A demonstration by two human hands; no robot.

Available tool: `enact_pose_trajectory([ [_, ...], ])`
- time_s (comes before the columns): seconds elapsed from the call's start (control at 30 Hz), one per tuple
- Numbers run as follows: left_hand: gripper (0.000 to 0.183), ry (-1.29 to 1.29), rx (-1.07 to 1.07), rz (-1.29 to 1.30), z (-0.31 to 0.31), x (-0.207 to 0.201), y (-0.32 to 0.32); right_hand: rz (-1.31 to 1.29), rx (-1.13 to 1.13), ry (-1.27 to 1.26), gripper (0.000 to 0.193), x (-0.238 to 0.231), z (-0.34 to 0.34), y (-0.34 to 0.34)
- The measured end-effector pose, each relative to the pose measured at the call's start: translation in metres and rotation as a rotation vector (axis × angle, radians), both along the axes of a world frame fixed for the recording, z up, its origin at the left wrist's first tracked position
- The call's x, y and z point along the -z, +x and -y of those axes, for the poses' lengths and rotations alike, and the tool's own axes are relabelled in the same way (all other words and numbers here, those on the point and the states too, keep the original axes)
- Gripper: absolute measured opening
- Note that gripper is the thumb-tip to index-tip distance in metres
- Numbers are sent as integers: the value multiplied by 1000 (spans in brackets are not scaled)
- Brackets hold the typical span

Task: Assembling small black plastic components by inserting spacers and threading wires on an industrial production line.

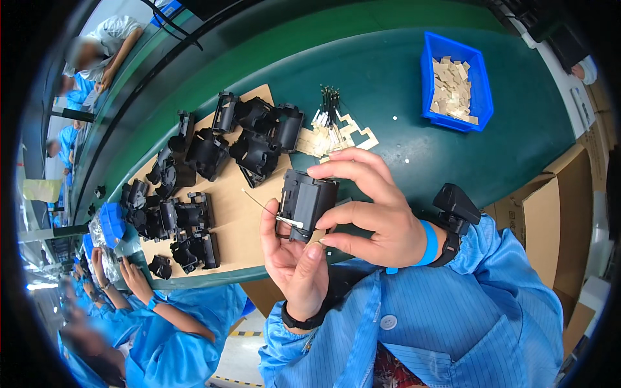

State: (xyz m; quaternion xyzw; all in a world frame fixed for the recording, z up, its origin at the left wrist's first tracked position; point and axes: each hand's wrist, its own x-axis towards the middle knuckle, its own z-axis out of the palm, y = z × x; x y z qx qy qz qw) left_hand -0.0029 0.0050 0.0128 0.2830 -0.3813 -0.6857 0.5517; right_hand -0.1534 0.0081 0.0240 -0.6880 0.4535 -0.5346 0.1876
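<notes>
Between my two hands is a black plastic housing (307, 199), held up over the near edge of the table. My left hand (294, 265) grips it from below and the left side, thumb near its lower corner. A white strip with a thin dark wire (290, 222) lies across the housing's lower left. My right hand (372, 210) curls over the right side, one finger on the top edge. Its thumb and a finger close on a small beige piece (317, 237) at the lower corner, partly hidden by the fingers.
Several black housings (207, 154) stand on a cardboard sheet (242, 223) to the left. Behind my hands lie beige pieces (317, 141) and black-tipped wires (330, 100). A blue bin (458, 123) of beige pieces is far right; cardboard boxes (543, 213) stand right. A co-worker's hands (134, 279) are at left.
</notes>
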Motion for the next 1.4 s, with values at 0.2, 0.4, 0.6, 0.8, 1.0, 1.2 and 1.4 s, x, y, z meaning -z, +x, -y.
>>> enact_pose_trajectory([
  [0.2,70,-59,-23,55,-3,4,0,1,-26,56,19,-3,0,-1],
  [0.4,69,-46,-35,13,-2,1,-2,-17,1,50,18,-2,-2,0],
  [0.6,68,-43,-38,1,-3,4,-3,-16,46,37,19,-3,-3,2],
  [0.8,68,-46,-39,9,-2,3,-6,-47,63,17,19,-3,-3,0],
  [1.0,72,51,-33,-104,1,-5,-11,-17,287,-34,9,-21,1,-63],
  [1.2,74,141,48,-149,0,-18,-5,-296,814,46,10,-18,-4,-141],
  [1.4,75,129,85,-67,4,-28,-12,-277,723,-93,16,-18,-7,-122],
])
